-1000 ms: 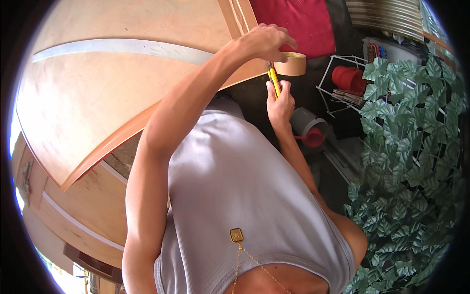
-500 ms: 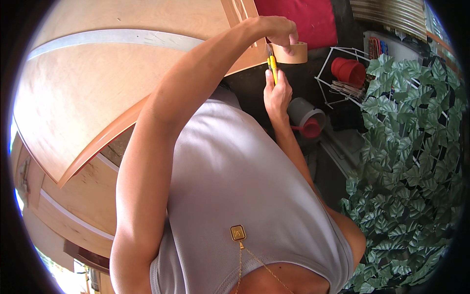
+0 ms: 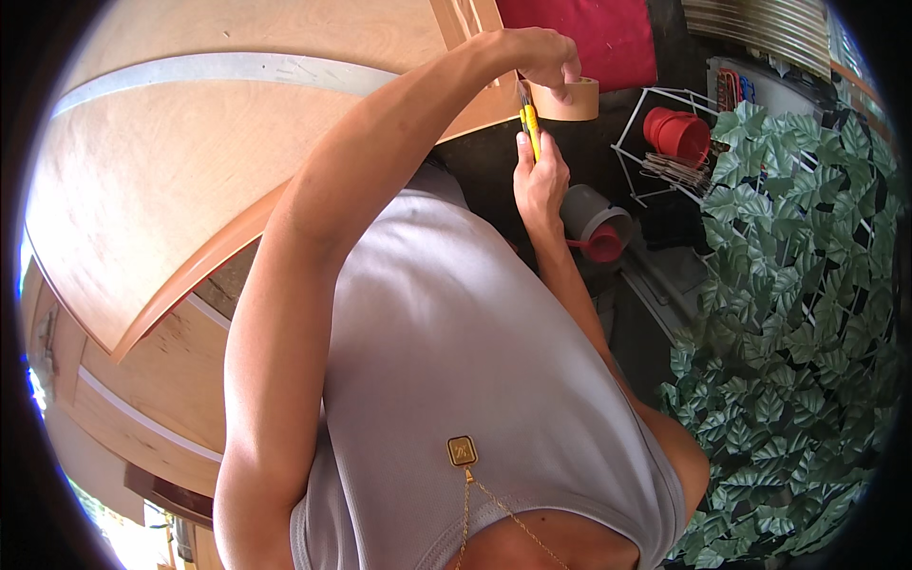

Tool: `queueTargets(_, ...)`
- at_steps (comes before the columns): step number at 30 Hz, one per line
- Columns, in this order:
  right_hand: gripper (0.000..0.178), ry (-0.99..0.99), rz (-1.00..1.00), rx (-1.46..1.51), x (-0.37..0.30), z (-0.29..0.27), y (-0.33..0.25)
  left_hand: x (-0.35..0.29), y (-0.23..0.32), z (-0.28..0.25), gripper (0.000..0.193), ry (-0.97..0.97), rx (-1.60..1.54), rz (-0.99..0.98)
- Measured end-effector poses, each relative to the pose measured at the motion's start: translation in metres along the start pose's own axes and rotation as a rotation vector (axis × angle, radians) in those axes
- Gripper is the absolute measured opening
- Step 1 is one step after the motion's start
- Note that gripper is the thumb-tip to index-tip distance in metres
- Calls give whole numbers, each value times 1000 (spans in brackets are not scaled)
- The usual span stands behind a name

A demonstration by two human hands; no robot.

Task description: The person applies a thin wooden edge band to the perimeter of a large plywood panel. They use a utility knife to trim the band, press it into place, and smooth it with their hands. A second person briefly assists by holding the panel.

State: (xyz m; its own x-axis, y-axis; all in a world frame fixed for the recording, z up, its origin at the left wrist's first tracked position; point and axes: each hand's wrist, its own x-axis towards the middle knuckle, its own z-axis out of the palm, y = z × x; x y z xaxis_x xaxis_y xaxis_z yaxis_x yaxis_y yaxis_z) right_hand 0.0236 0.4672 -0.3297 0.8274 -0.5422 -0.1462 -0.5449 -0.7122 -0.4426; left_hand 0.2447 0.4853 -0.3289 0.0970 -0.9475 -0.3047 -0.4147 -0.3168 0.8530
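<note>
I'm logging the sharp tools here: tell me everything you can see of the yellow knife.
The knife has a slim yellow handle with dark parts and a thin, metallic-looking blade at its far end. The right hand grips its near end, blade pointing forward, close to the tan tape roll. Whether they touch is unclear.

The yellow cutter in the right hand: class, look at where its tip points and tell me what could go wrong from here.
1. The yellow cutter in the right hand points toward the left hand, so a slip might nick that hand.
2. Its tip is close beside the roll of tape, which could get scored.
3. The wooden board has a corner near the tip; a stray stroke may scratch it.
</note>
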Motion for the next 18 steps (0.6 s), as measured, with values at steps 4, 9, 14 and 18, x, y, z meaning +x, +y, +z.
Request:
queueTargets(4, 33, 3, -3, -12, -1, 2, 1, -1, 1, -1, 47, -16, -15, 2)
queueTargets(9, 33, -6, 4, -14, -1, 1, 0, -4, 1, 0, 46, 7, -58, -4)
queueTargets(14, 32, 0, -16, 9, -3, -3, 2, -3, 1, -3, 46, -1, -18, 17)
queueTargets(18, 31, 9, -24, 26, -7, -4, 6, -4, 2, -5, 44, -3, -25, 0)
